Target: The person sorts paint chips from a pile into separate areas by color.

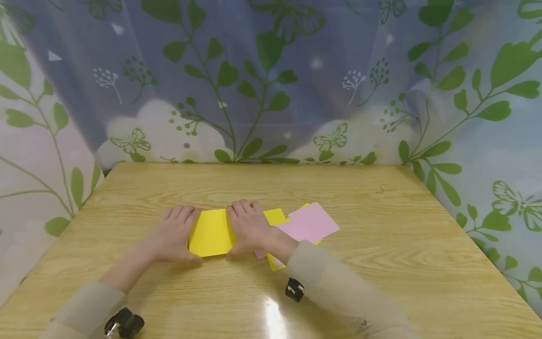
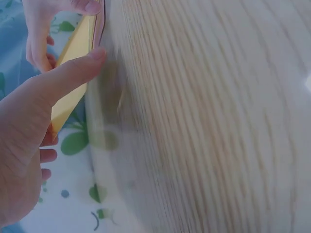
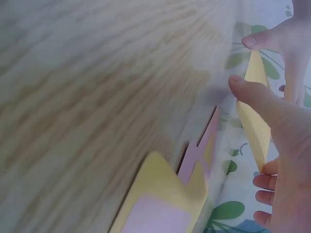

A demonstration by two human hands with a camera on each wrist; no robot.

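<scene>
Between the two hands is a yellow card (image 1: 211, 233), gripped at its left and right ends close over the wooden table. The left hand (image 1: 173, 236) has its thumb along the near edge and its fingers over the far edge. On the opposite end, the right hand (image 1: 250, 230) holds it the same way. In the left wrist view, a pinkish layer (image 2: 99, 24) shows along the yellow card's edge near the thumbs. Beside the right hand lies a loose spread of cards, a pink card (image 1: 309, 222) on top and a yellow card (image 1: 276, 216) partly beneath.
The wooden table (image 1: 360, 282) meets a leaf-and-butterfly patterned curtain (image 1: 271, 94) at the back and sides. Beneath the forearms, small black devices (image 1: 294, 289) hang from the wrists. Overlapping yellow and pink cards (image 3: 163, 213) fill the bottom of the right wrist view.
</scene>
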